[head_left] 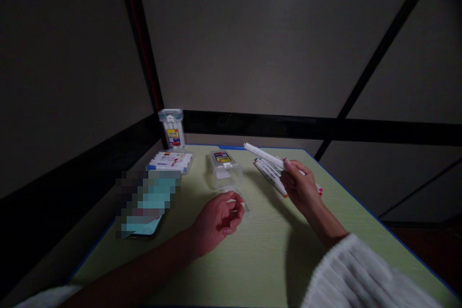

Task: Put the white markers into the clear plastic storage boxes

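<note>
In the head view, my right hand (299, 185) grips a white marker (264, 155) near one end. The marker slants up and left above the table. Below it, and partly hidden by the hand, lies a loose bunch of white markers (270, 178), some with coloured ends. My left hand (221, 216) hovers with fingers loosely curled and a little apart, nothing visible in them. Just beyond it a clear plastic case (225, 173) lies on its side with a yellow and purple label. Its transparent lid (245, 201) is swung toward me, partly covered by my left hand.
At the back left corner stands an upright clear box of markers (172, 130). Before it lies a flat pack of markers (170, 161). A phone-like, blurred-out item (151, 207) rests at the table's left edge. The pale green table (238, 269) has blue edging, with walls behind and left.
</note>
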Motion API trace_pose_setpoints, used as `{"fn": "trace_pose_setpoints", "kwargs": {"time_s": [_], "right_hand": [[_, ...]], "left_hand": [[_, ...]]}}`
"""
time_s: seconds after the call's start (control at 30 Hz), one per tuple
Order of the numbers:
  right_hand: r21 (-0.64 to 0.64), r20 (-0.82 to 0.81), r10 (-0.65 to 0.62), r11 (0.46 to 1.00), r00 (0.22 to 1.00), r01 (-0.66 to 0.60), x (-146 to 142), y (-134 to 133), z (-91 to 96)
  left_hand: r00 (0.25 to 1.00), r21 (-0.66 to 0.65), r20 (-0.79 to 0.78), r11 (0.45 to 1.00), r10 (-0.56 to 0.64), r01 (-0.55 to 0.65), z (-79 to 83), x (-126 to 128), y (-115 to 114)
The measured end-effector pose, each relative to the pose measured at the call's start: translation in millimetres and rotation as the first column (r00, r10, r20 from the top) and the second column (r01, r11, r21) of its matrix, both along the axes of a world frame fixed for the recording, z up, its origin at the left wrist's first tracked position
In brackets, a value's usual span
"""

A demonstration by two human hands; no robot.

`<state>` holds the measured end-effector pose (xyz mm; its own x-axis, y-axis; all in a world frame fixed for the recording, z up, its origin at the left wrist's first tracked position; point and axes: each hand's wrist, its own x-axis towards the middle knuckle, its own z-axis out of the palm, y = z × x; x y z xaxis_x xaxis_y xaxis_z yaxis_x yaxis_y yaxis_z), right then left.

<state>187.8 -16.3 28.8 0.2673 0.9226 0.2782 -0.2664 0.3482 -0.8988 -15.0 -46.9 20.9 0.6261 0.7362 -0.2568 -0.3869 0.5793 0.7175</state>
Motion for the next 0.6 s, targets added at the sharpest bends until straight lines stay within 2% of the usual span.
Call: {"fn": "trace_pose_setpoints", "kwargs": {"time_s": [0.1,0.23,0.3,0.43,0.53,0.6], "right_hand": [[-0.036,-0.089,0.066,0.997,0.994,-0.069,-7.4,-5.8,1.2],[-0.129,-0.135,-0.021,0.992,0.991,0.004,-18.7,-10.0,-4.1],[-0.172,-0.089,-0.063,0.984,0.994,0.047,-23.6,-10.7,-8.5],[-0.198,0.009,-0.034,0.980,0.999,0.035,-27.6,-9.7,-16.9],[-0.171,0.123,-0.051,0.983,0.991,0.072,-26.3,-8.7,-20.1],[-0.146,0.192,-0.064,0.985,0.979,0.093,-25.6,-8.6,-20.8]], "left_hand": [[1.000,-0.017,-0.013,1.000,0.013,-0.013,-1.1,0.2,3.4],[0.999,-0.029,-0.042,1.000,0.001,-0.003,-0.3,1.0,3.3],[0.999,-0.016,-0.052,1.000,-0.012,0.012,2.3,1.1,1.8],[0.999,-0.002,-0.012,0.999,-0.037,0.036,7.3,-0.6,1.2],[1.000,-0.004,-0.003,1.000,-0.029,0.029,7.6,-2.8,4.5],[0.999,0.026,-0.053,1.000,0.012,-0.011,6.1,-3.9,7.2]]}}
